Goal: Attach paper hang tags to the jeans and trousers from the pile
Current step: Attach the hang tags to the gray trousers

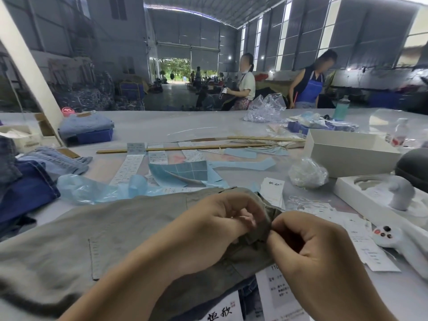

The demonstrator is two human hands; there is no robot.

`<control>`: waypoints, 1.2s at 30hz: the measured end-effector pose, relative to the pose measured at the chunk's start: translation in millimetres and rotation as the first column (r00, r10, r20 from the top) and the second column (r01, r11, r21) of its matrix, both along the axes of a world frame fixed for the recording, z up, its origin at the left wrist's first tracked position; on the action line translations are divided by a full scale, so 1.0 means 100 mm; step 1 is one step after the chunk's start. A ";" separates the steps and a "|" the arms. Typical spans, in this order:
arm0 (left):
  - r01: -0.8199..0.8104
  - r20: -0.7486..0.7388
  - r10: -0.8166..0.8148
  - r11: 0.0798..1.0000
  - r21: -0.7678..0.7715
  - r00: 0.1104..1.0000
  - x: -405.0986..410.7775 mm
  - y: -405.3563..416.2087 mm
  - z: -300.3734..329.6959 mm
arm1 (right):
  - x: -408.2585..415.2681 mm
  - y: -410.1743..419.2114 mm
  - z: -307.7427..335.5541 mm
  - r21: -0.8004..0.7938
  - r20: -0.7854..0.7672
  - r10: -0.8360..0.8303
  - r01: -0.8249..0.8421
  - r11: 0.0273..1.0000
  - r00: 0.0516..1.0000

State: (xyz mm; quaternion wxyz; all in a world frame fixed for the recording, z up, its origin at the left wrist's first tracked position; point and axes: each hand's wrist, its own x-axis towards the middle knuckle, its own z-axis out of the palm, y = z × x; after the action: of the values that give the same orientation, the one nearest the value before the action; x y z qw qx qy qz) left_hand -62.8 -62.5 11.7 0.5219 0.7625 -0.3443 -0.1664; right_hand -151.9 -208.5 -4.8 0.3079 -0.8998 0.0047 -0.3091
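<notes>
Tags (pixel 281 295) lie nearest, bottom edge, partly under grey trousers (pixel 111 237) spread across the near table (pixel 176 126). Left hand (pixel 222 218) grasps the trousers' right edge, fingers curled round bunched cloth. Right hand (pixel 308 242) pinches the same fold, touching the left. More tags (pixel 272 191) just beyond the hands, right. Jeans (pixel 30 181) piled far left. White box (pixel 349 154) right. Blue paper pieces (pixel 183 172) and label strips (pixel 129 167) mid-table. Two people stand behind the table's far edge.
</notes>
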 end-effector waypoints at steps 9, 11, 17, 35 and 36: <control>-0.058 0.397 0.035 0.997 0.046 0.917 0.03 0.02 -0.09 | 0.04 -0.01 -0.02 0.015 -0.035 0.048 -0.047 0.999 0.998; -0.078 0.473 0.050 0.996 0.042 0.880 0.05 0.02 -0.11 | 0.05 0.00 -0.02 0.007 -0.040 0.047 -0.047 0.999 0.998; -0.184 0.279 0.210 0.976 -0.114 0.937 0.04 0.03 -0.14 | 0.02 -0.11 0.12 0.233 -0.156 0.172 -0.133 0.963 0.973; -0.092 0.029 0.113 0.913 -0.397 0.993 -0.24 -0.21 0.00 | -0.03 -0.60 0.36 0.894 0.304 0.869 -0.431 -0.119 0.390; -0.094 0.046 0.121 0.917 -0.388 0.992 -0.24 -0.22 0.00 | -0.09 -0.59 0.37 0.907 0.359 0.808 -0.379 -0.184 0.468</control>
State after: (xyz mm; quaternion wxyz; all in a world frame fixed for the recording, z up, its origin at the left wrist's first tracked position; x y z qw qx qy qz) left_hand -87.2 -84.5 11.9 0.6574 0.6683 -0.3458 -0.0404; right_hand -161.2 -268.0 32.3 0.8758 -0.4251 -0.1924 0.1234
